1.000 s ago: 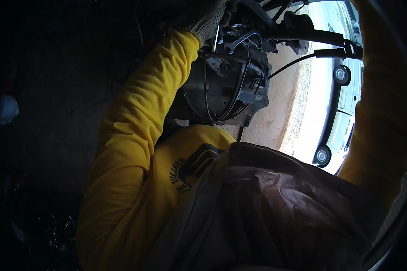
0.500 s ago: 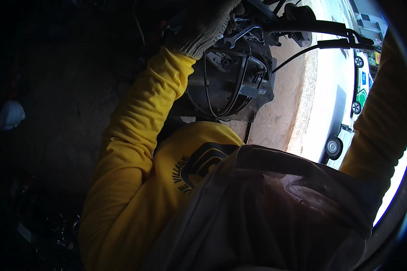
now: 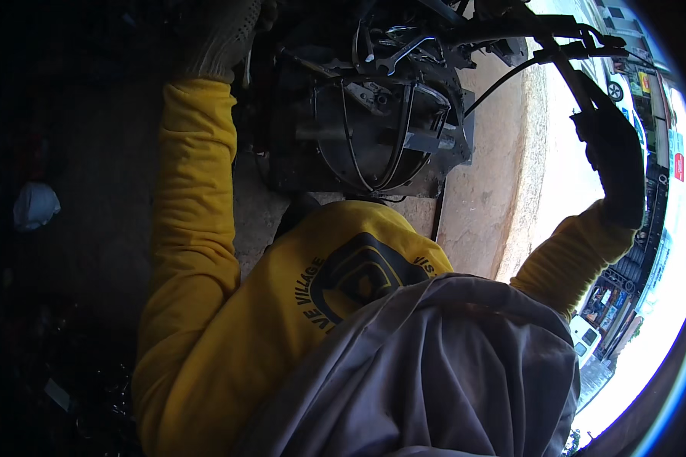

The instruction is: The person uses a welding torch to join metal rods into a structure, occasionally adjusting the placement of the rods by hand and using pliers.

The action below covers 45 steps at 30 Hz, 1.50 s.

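In a pale knitted glove, my left hand (image 3: 225, 38) is at the upper left, beside a dark metal machine frame (image 3: 297, 164). Its fingers look curled, but shadow hides what they hold. A thin pale piece shows just below them. My right hand (image 3: 613, 148), in a dark glove, is closed round the lower end of a long dark bar (image 3: 564, 65), which slants up toward the top of the machine. An open-end wrench (image 3: 404, 55) lies across the machine's upper part, its jaw to the left. Curved rods (image 3: 404, 133) arch over the frame's round opening.
Black cables and sleeved levers (image 3: 579, 52) stick out to the right from the machine. A white crumpled object (image 3: 36, 206) lies on the shadowed floor at left. Beyond a brown floor (image 3: 495, 152) is a bright street with parked vehicles.
My left hand has moved left, away from the machine's top. My right hand has come into clear view, with the dark bar in it. My body and view have shifted slightly.
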Available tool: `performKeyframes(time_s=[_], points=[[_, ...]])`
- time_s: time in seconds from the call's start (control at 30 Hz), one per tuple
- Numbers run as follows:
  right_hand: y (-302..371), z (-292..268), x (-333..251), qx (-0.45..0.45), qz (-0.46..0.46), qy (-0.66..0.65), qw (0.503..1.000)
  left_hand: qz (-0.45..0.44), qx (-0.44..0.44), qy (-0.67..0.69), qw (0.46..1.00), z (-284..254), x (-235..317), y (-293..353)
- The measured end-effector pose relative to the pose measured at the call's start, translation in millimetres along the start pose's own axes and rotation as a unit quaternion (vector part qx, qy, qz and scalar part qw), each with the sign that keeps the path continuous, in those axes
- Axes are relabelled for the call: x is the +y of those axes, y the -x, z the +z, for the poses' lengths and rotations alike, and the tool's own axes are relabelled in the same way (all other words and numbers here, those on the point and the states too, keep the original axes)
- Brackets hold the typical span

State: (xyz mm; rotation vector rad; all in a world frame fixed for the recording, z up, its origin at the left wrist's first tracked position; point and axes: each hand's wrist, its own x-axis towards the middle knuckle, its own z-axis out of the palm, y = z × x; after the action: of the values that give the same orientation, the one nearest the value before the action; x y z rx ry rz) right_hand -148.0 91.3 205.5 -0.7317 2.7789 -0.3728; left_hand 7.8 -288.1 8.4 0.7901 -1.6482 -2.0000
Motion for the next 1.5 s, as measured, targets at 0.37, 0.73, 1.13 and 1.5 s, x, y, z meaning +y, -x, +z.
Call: performKeyframes(time_s=[0.37,0.73,1.13,1.5], points=[[-102,145,92,-0.088,-0.044,-0.108,0.989,0.085,-0.168,-0.572,0.798,25,-59,-34],[-245,273,121,0.043,-0.500,0.006,0.865,0.118,-0.201,-0.724,0.649,66,-76,-62],[-203,256,74,0.078,-0.257,0.085,0.959,0.174,-0.231,-0.748,0.598,89,-104,-79],[-59,235,35,0.133,-0.360,-0.112,0.916,0.234,-0.199,-0.644,0.701,50,-112,-63]])
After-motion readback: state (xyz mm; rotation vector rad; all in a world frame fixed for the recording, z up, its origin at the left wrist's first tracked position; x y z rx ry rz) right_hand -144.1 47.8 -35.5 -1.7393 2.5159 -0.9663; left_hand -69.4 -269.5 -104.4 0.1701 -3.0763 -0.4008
